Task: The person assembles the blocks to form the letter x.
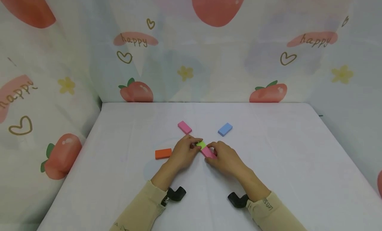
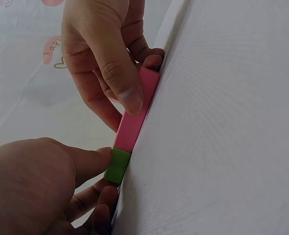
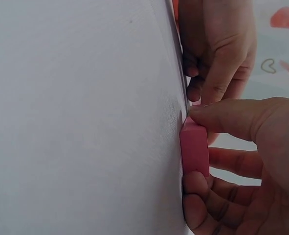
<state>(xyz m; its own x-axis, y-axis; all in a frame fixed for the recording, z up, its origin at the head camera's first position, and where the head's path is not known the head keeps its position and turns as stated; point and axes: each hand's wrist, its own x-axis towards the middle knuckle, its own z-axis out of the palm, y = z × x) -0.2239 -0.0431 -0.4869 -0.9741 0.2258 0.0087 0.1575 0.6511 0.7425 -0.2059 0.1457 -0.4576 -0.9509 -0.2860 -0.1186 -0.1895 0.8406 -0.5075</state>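
An orange rectangular block point(image 1: 163, 153) is lying flat on the white tabletop point(image 1: 277, 158), just left of the left hand point(image 1: 184, 152). That hand is pinching a yellow-green block point(image 1: 201, 144) between thumb and fingers, the block sitting at its right, by the fingertips. A pink block point(image 1: 184, 127) is resting just beyond the left hand, on the far side. Right of the yellow-green block and slightly nearer, a second pink block point(image 1: 209, 153) is touching it end to end. The right hand point(image 1: 225, 158) is gripping this one, thumb on the near side, the block lying at its left. A blue block point(image 1: 225, 129) is lying apart, farther off beyond the right hand.
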